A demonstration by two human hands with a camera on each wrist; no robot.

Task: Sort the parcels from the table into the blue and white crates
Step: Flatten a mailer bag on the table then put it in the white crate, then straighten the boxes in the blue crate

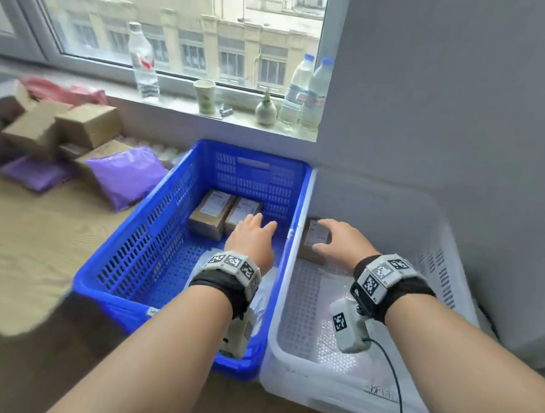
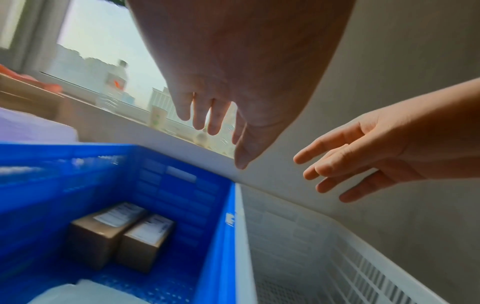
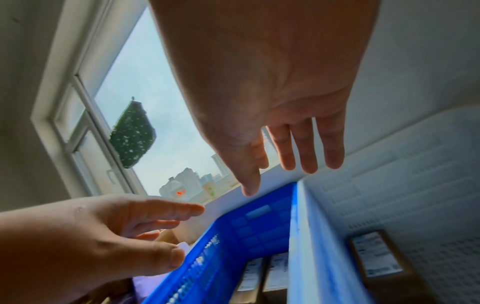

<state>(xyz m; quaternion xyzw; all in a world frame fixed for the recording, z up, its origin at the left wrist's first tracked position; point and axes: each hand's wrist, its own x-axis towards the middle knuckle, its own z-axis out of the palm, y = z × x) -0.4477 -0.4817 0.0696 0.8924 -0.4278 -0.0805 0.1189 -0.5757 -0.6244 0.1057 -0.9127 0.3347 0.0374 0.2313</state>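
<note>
- Blue crate (image 1: 142, 248) as landmark: two cardboard parcels (image 1: 210, 213) sat side by side at its far end, labels up; left hand (image 1: 253, 238) hovered over them, grip wide, fingers straight, holding nothing.
- White crate (image 1: 443, 261) touched the blue crate's right wall; one parcel (image 1: 312, 237) lay inside, partly hidden under the right hand (image 1: 342, 244), grip also wide and empty per wrist views.
- Left of the blue crate: unsorted boxes (image 1: 89, 125) and purple mailers (image 1: 127, 174) on the surface, blurred, cut off at frame edge.
- Label text unreadable.
</note>
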